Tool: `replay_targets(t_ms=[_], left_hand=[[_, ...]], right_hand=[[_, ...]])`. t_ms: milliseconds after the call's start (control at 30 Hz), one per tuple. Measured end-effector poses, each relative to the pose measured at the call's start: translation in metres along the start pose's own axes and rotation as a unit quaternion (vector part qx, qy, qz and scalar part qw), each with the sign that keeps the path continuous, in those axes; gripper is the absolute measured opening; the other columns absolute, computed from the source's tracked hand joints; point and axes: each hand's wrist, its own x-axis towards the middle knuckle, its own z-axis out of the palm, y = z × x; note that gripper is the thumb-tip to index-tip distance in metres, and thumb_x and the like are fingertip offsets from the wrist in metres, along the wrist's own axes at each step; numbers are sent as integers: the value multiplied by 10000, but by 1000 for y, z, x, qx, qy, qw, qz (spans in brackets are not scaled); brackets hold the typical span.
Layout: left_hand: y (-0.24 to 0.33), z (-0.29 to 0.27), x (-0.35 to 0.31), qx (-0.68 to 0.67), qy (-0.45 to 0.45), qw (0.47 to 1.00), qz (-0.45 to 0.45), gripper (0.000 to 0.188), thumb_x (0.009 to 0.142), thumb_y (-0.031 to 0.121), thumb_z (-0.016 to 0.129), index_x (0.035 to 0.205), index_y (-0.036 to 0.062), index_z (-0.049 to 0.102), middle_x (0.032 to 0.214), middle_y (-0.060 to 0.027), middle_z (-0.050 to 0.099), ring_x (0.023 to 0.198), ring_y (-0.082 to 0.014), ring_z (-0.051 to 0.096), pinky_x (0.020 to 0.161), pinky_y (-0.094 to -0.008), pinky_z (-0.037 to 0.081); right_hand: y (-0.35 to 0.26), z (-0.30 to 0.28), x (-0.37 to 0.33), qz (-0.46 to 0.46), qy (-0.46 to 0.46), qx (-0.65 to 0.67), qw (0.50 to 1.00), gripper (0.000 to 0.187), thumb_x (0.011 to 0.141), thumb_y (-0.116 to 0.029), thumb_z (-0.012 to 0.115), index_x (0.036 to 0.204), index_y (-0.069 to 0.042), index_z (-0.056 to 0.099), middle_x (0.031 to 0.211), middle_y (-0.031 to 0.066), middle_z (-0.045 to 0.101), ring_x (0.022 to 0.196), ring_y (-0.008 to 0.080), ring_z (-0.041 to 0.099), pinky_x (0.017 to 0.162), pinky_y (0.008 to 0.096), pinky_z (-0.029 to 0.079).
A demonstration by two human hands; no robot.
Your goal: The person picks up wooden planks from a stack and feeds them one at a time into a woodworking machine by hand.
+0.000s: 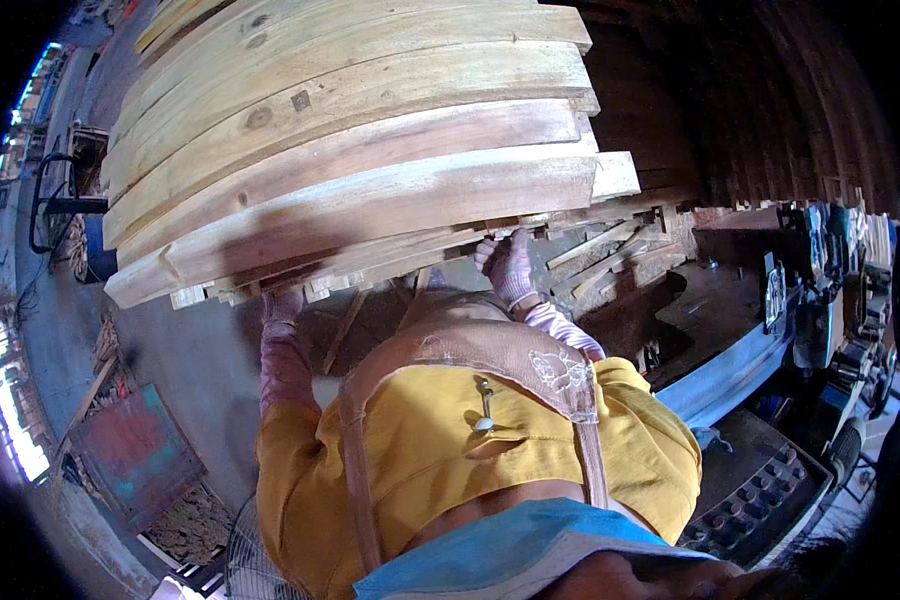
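A tall stack of long pale wooden planks [360, 150] fills the upper middle of the head view and rests against my chest. My left hand [283, 302], in a pink glove, grips the underside of the stack near its left end. My right hand [507, 265], gloved the same way, holds the bottom of the stack further right. Both forearms wear pink sleeves over a yellow shirt with a brown apron. The fingers are partly hidden beneath the lowest boards.
Loose wood offcuts [610, 262] lie in a heap on the floor at right. A woodworking machine [810, 300] with a blue-grey bed stands at the far right. A red-and-teal panel [135, 450] lies at lower left, beside a wire fan guard [250, 560]. Grey concrete floor [185, 350] spreads below.
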Motion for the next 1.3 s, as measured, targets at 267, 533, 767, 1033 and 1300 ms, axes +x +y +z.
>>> replay_targets(t_ms=[267,533,767,1033,1300], left_hand=[[123,26,-71,-179,-80,980,-22,519,987,448,596,1351,80,619,1297,-170,681,1162,-325,677,956,-531,550],[246,0,-126,-401,-24,912,-79,531,995,449,597,1392,97,578,1332,-164,656,1181,-327,665,972,-522,545],[191,-6,-116,-558,83,815,-133,546,1002,449,599,1427,112,542,1362,-160,634,1197,-329,655,986,-513,541],[81,-79,-53,-769,144,617,-90,568,1009,450,600,1468,129,501,1397,-154,609,1215,-331,643,1002,-503,537],[69,-118,-9,-772,130,621,-30,594,1017,450,601,1508,147,460,1431,-149,584,1234,-334,630,1017,-494,532]], right_hand=[[-79,-33,-51,-55,19,-233,971,816,925,-889,378,1197,-146,579,832,17,630,735,198,611,668,368,447],[-28,-57,-60,113,-66,-192,973,612,998,-728,464,1124,-152,628,790,45,654,711,203,626,669,382,485],[-106,-94,-101,-10,26,-277,961,585,990,-734,472,1072,-173,617,762,21,633,669,187,604,627,374,476],[-108,-136,-220,-166,185,-285,926,559,981,-740,480,1013,-196,603,729,-6,609,620,169,579,578,364,466],[-31,-108,-248,-193,161,-248,936,537,971,-747,489,953,-220,590,696,-34,585,571,151,554,530,354,456]])
